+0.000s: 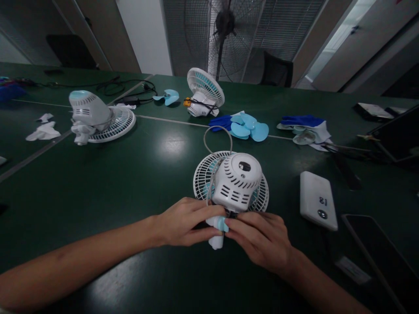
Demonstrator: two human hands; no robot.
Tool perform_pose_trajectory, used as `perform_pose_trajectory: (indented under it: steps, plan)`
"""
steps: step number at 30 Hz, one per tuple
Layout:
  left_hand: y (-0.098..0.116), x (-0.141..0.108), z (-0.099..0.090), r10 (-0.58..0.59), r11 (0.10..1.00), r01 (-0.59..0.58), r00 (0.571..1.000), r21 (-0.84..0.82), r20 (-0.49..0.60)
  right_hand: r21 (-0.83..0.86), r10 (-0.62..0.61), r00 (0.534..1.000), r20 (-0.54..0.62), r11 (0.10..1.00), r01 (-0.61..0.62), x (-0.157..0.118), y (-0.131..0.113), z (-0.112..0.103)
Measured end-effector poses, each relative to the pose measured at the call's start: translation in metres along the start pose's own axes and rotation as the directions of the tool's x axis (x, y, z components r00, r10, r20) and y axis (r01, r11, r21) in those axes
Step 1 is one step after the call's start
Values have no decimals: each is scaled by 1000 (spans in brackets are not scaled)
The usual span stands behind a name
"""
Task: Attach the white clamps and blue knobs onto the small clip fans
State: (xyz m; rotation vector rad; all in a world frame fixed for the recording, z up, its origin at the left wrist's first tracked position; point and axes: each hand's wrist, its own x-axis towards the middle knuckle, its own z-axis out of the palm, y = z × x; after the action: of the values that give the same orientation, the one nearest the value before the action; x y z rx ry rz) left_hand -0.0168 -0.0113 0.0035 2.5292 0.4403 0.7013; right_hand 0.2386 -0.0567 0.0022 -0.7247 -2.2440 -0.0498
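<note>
A small white fan [236, 181] lies grille-down on the dark green table, its vented motor housing facing up. At its near end is a white clip [216, 242] with a light blue knob [221, 224]. My left hand [193, 220] is closed round the clip from the left, thumb below and fingers above. From the right, my right hand [262, 237] pinches the blue knob between thumb and fingers. A grey cord [205, 138] loops up behind the housing. The joint between clip and housing is partly hidden by my fingers.
Two more small fans [94, 115] [204, 93] are on the table at left and back. Blue fan blades [250, 127] lie beyond mine, near blue-white gloves [304, 126]. At right are a white power bank [318, 199] and a dark phone-like slab [379, 257].
</note>
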Motion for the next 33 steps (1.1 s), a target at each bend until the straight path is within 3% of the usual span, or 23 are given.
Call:
perform_pose_trajectory:
  steps: [4,7,9,11,15,19,22,28,33]
  plan:
    - [0,-1,0,14,999,-13,1000,29,-24,31,110,993,-44,994,-109,10,-14,5]
    - [1,0,-1,9,999,-8,1000,43,-21,85,285,956,-66,957,-279,16,-28,9]
    - [2,1,-2,18,999,-17,1000,45,-16,80,339,937,-80,940,-333,18,-32,11]
    - [3,1,-3,25,999,-24,1000,42,-17,79,303,950,-77,952,-297,16,-30,10]
    - [1,1,-2,13,1000,-13,1000,27,-15,47,113,993,-44,993,-111,7,-15,3]
    - [-1,-1,0,6,1000,-6,1000,20,-10,-11,16,1000,-18,1000,-16,3,-4,-2]
    - [-1,-2,1,5,1000,-4,1000,18,-16,-35,32,998,-52,999,-34,6,-7,0]
    - [2,-1,0,-2,1000,2,1000,13,-12,58,219,971,-93,975,-214,16,-25,10]
    - [2,0,-2,5,1000,-5,1000,7,1,64,83,995,-53,995,-80,6,-15,4]
